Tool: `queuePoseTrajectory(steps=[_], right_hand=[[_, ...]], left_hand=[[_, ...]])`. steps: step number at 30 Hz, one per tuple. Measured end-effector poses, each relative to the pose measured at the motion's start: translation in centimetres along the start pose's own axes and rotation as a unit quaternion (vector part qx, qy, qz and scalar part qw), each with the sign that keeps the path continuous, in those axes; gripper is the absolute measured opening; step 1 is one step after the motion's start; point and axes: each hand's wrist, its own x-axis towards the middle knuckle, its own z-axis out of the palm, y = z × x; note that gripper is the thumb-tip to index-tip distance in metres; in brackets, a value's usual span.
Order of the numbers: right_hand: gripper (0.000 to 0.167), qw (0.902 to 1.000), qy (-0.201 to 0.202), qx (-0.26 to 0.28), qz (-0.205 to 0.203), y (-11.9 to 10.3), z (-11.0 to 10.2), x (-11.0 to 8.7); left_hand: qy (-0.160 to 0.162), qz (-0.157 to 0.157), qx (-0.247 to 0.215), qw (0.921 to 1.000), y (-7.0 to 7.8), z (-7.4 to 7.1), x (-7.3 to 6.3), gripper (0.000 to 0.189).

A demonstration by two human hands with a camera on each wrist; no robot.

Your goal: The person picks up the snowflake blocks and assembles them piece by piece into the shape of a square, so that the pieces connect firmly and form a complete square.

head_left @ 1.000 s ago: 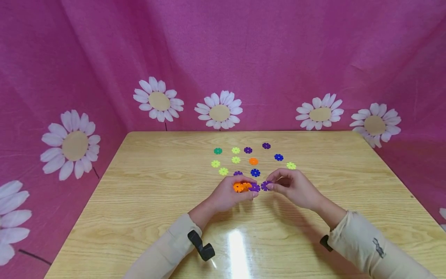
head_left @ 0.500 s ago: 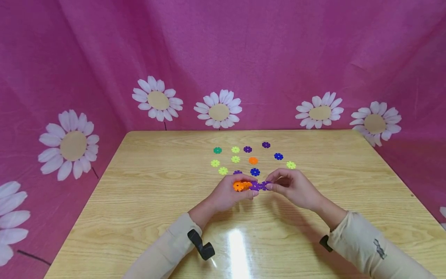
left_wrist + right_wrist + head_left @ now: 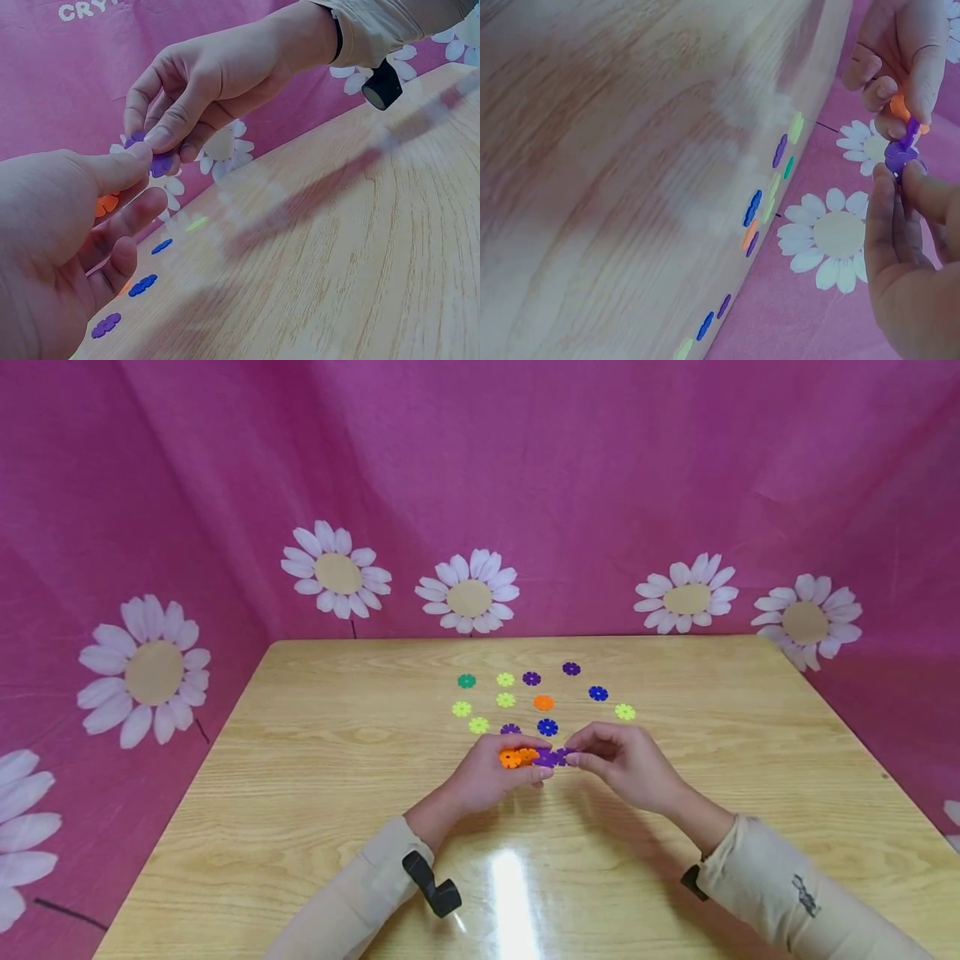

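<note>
My left hand [image 3: 487, 774] pinches the chain [image 3: 529, 757], my right hand [image 3: 633, 768] a disc [image 3: 898, 157]; pushing crookedly could make either slip.

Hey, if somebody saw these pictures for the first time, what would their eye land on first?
Probably the bright pink curtain behind the table, with its big white daisies. Next, near the table's middle, the left hand holding orange discs and a purple disc, beside the right hand pinching another purple disc. Beyond them, colourful loose discs lie scattered toward the far edge.
</note>
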Motion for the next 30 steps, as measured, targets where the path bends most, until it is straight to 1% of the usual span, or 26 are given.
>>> queuePoseTrajectory(steps=[8, 11, 14, 18, 21, 23, 27, 30], right_hand=[[0.009, 0.9998, 0.014, -0.010, 0.013, 0.2, 0.3, -0.1], [0.009, 0.9996, 0.020, -0.005, 0.017, 0.1, 0.4, -0.1], [0.009, 0.9995, 0.026, 0.004, 0.018, 0.0, 0.6, -0.2], [0.007, 0.9992, 0.036, 0.003, 0.018, 0.0, 0.8, -0.2], [0.007, 0.9992, 0.039, -0.002, 0.010, 0.3, 0.8, -0.3], [0.008, 0.9993, 0.038, 0.000, 0.005, 0.7, 0.7, -0.3], [0.010, 0.9994, 0.033, 0.009, 0.002, 1.5, 0.4, -0.4], [0.011, 0.9995, 0.029, 0.013, 0.005, 1.7, 0.2, -0.4]], left_hand=[[0.004, 0.011, 0.007, 0.9999, 0.2, 0.0, 0.0, 0.040], [0.009, 0.012, 0.015, 0.9998, 0.2, 0.0, -0.1, 0.040], [0.011, 0.021, 0.021, 0.9995, 0.3, 0.0, -0.1, 0.039], [0.014, 0.038, 0.029, 0.9988, 0.5, 0.1, 0.0, 0.039], [0.014, 0.039, 0.032, 0.9986, 0.6, 0.3, 0.0, 0.041], [0.007, 0.040, 0.035, 0.9986, 0.5, 0.4, 0.0, 0.043], [-0.020, 0.041, 0.048, 0.9978, 0.2, 0.3, 0.2, 0.047], [-0.034, 0.042, 0.042, 0.9977, 0.2, 0.0, 0.0, 0.047]])
